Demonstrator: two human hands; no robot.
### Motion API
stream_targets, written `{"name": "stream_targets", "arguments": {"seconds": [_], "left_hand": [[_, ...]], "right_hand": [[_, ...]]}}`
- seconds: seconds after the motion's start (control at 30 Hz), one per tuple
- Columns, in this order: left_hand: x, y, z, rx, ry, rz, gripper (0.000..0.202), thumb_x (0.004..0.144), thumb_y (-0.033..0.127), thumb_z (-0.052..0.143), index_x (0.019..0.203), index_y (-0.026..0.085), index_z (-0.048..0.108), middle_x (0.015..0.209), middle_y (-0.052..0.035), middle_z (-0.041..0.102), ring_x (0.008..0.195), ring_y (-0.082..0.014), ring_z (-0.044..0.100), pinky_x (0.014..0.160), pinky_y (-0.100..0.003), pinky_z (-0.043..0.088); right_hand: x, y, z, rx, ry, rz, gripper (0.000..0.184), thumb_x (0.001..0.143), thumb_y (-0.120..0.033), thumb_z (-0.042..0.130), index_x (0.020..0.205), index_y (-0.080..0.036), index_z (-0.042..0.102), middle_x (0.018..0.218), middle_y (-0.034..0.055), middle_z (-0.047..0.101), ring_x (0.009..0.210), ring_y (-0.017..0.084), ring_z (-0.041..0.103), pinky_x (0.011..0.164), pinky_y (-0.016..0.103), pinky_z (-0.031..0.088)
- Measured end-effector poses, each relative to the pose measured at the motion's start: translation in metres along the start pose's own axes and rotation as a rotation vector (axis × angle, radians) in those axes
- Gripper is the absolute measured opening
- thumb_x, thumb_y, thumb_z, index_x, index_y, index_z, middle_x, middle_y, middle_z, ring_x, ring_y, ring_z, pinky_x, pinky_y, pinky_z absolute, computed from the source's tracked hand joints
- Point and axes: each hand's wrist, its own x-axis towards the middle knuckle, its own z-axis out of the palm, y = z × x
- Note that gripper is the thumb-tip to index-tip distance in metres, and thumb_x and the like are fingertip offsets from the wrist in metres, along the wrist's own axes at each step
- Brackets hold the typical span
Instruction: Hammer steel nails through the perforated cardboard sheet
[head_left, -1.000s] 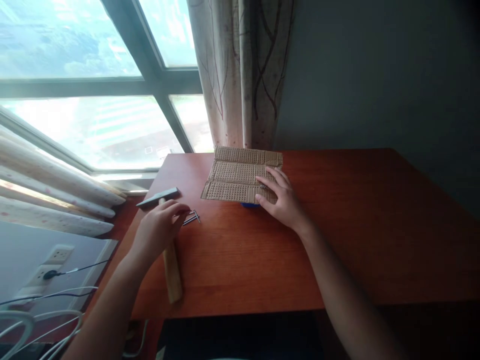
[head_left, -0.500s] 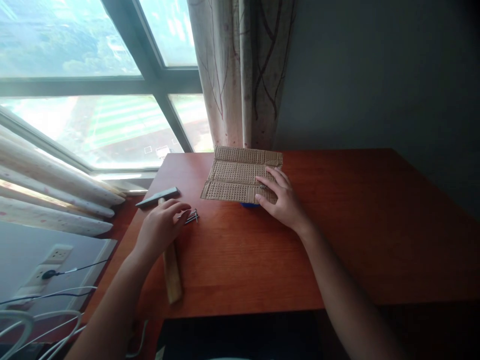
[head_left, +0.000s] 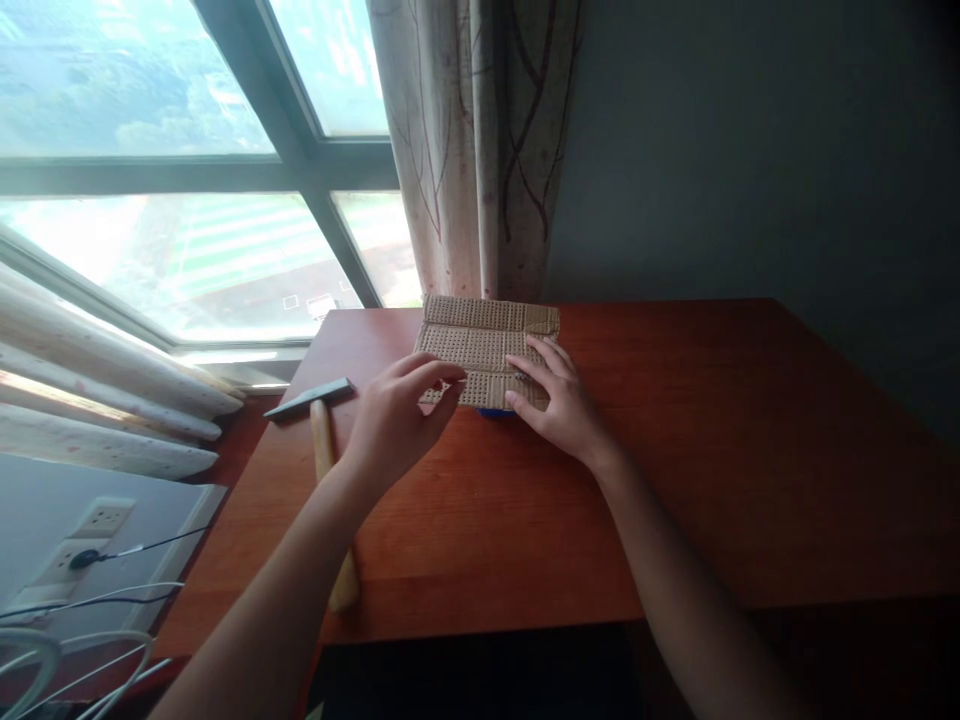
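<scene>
A folded piece of brown cardboard (head_left: 472, 347), dotted with rows of small holes, lies on a blue object (head_left: 495, 412) that shows only under its front edge. My right hand (head_left: 559, 400) rests on the cardboard's right side with fingers spread. A small dark thing (head_left: 520, 376) shows by its fingertips, too small to name. My left hand (head_left: 409, 412) is over the cardboard's front left corner, thumb and forefinger pinched around a thin nail (head_left: 459, 381), which is mostly hidden. Left of that hand lies a hammer (head_left: 321, 440) with a wooden handle, partly covered by my forearm.
The reddish wooden table (head_left: 697, 450) stands beside a window (head_left: 247, 265) and a patterned curtain (head_left: 450, 150). Wall sockets (head_left: 82, 540) and loose white cables (head_left: 97, 650) are at the lower left, beyond the table's edge.
My left hand has moved right and up from the small pile of nails by the hammer to the cardboard. My right hand has stayed on the cardboard.
</scene>
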Motion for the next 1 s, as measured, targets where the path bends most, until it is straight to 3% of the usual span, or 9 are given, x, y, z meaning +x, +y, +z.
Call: {"name": "stream_targets", "arguments": {"seconds": [0.17, 0.3, 0.43, 0.57, 0.67, 0.77, 0.87, 1.0], "left_hand": [[0.032, 0.005, 0.035, 0.026, -0.187, 0.031, 0.015, 0.088, 0.024, 0.064, 0.1, 0.022, 0.074, 0.094, -0.0048, 0.071, 0.079, -0.0176, 0.065, 0.07, -0.029, 0.048], [0.044, 0.002, 0.05, 0.052, -0.272, 0.055, 0.015, 0.085, 0.023, 0.067, 0.097, 0.023, 0.076, 0.088, -0.0038, 0.068, 0.074, -0.0172, 0.063, 0.066, -0.028, 0.046], [0.044, -0.002, 0.058, 0.013, -0.244, 0.078, 0.013, 0.087, 0.021, 0.063, 0.092, 0.022, 0.076, 0.086, -0.0037, 0.067, 0.075, -0.0167, 0.062, 0.067, -0.028, 0.046], [0.047, 0.001, 0.062, -0.142, -0.042, 0.092, 0.011, 0.089, 0.018, 0.059, 0.09, 0.018, 0.069, 0.088, -0.0043, 0.066, 0.079, -0.0156, 0.061, 0.072, -0.028, 0.048], [0.05, 0.005, 0.051, -0.238, 0.157, 0.032, 0.008, 0.091, 0.02, 0.057, 0.088, 0.018, 0.064, 0.084, -0.0031, 0.065, 0.078, -0.0141, 0.059, 0.071, -0.027, 0.048], [0.044, 0.005, 0.023, -0.276, 0.266, -0.07, 0.008, 0.092, 0.026, 0.058, 0.092, 0.019, 0.063, 0.086, -0.0026, 0.065, 0.078, -0.0132, 0.059, 0.068, -0.026, 0.048], [0.021, -0.005, -0.011, -0.178, 0.26, -0.167, 0.01, 0.091, 0.03, 0.06, 0.092, 0.02, 0.063, 0.085, -0.0014, 0.064, 0.076, -0.0132, 0.059, 0.068, -0.026, 0.049], [-0.023, -0.034, -0.045, 0.159, 0.189, -0.271, 0.012, 0.091, 0.035, 0.058, 0.09, 0.023, 0.062, 0.087, -0.0018, 0.065, 0.066, -0.0141, 0.057, 0.061, -0.029, 0.047]], "right_hand": [[0.001, 0.002, 0.002, -0.011, -0.004, -0.01, 0.047, 0.087, -0.039, 0.064, 0.132, -0.024, 0.064, 0.156, 0.0088, 0.042, 0.147, 0.031, 0.03, 0.121, 0.053, 0.03], [0.001, 0.003, 0.003, -0.012, 0.013, -0.018, 0.047, 0.084, -0.033, 0.066, 0.131, -0.026, 0.064, 0.154, 0.0084, 0.044, 0.147, 0.031, 0.032, 0.12, 0.055, 0.032], [0.002, 0.003, 0.003, -0.01, 0.01, -0.017, 0.048, 0.083, -0.032, 0.067, 0.13, -0.024, 0.064, 0.154, 0.0097, 0.044, 0.147, 0.031, 0.032, 0.12, 0.054, 0.032], [0.002, 0.002, 0.002, -0.005, 0.007, -0.005, 0.043, 0.084, -0.035, 0.067, 0.125, -0.024, 0.067, 0.154, 0.0093, 0.044, 0.147, 0.031, 0.031, 0.12, 0.055, 0.031], [0.001, 0.001, 0.001, -0.003, 0.005, 0.001, 0.044, 0.085, -0.039, 0.066, 0.128, -0.026, 0.066, 0.155, 0.0074, 0.043, 0.148, 0.031, 0.03, 0.12, 0.057, 0.03], [0.001, 0.0, 0.0, -0.003, 0.0, 0.005, 0.046, 0.086, -0.039, 0.065, 0.13, -0.027, 0.065, 0.155, 0.0067, 0.042, 0.148, 0.03, 0.029, 0.121, 0.055, 0.03], [0.001, -0.001, 0.0, -0.002, 0.003, 0.004, 0.046, 0.086, -0.037, 0.065, 0.129, -0.024, 0.065, 0.154, 0.0084, 0.043, 0.148, 0.03, 0.03, 0.121, 0.054, 0.03], [0.001, 0.0, 0.0, 0.008, 0.008, 0.0, 0.045, 0.085, -0.036, 0.065, 0.129, -0.027, 0.065, 0.154, 0.0066, 0.044, 0.147, 0.031, 0.031, 0.121, 0.055, 0.03]]}}
